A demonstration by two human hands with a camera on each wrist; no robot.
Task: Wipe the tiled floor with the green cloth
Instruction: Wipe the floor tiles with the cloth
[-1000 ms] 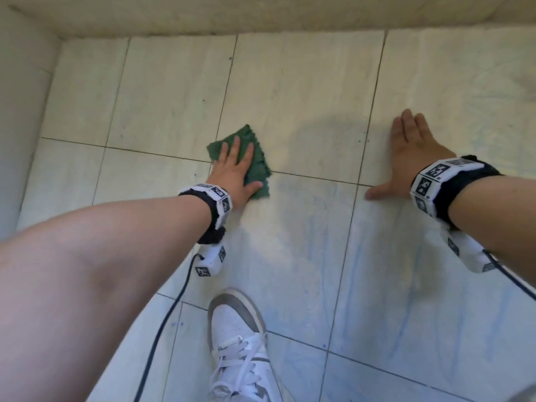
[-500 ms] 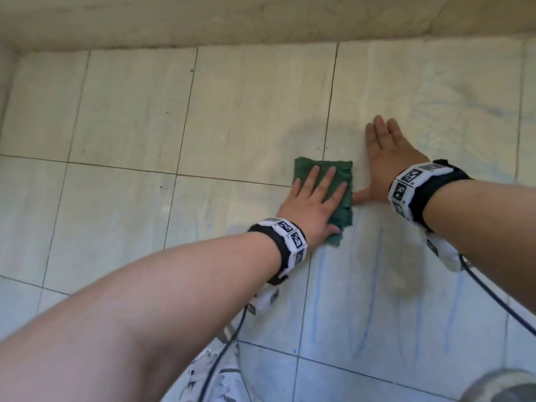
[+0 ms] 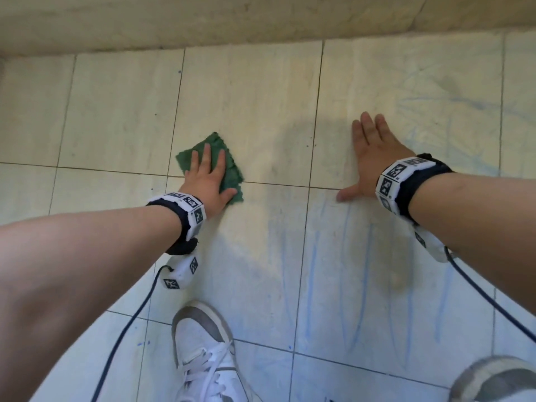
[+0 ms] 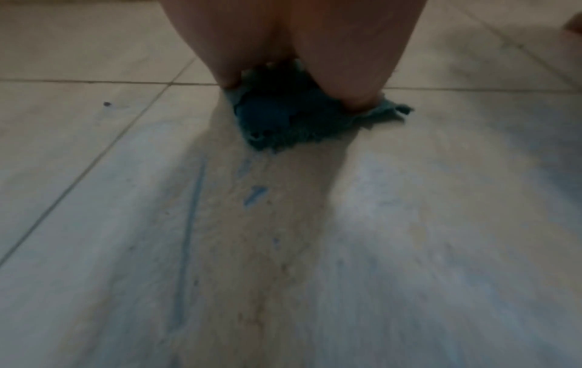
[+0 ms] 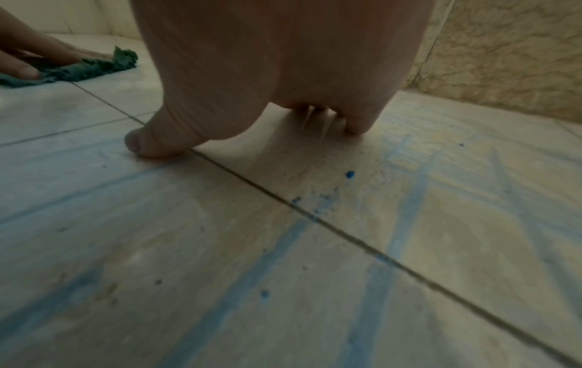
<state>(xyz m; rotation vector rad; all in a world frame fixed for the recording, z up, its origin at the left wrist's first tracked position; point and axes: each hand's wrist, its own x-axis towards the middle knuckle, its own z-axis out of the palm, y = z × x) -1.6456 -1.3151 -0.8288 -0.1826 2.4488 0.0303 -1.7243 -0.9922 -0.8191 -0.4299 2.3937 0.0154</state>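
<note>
The green cloth lies flat on the pale tiled floor, across a grout line left of centre. My left hand presses on it with straight fingers, thumb out to the right. In the left wrist view the cloth bunches under the heel of the palm. My right hand lies flat on the bare tile to the right, fingers straight, thumb spread left, holding nothing. The right wrist view shows that palm on the floor and the cloth far left under the other hand's fingers.
Blue streaks and specks mark the tiles near me and to the right. A beige wall base runs along the far edge. One white shoe stands below the cloth, another shoe at the bottom right. Wrist cables trail back.
My left hand has slid the cloth leftward, away from the right hand it was almost touching half a second ago. The right hand stays planted on the floor.
</note>
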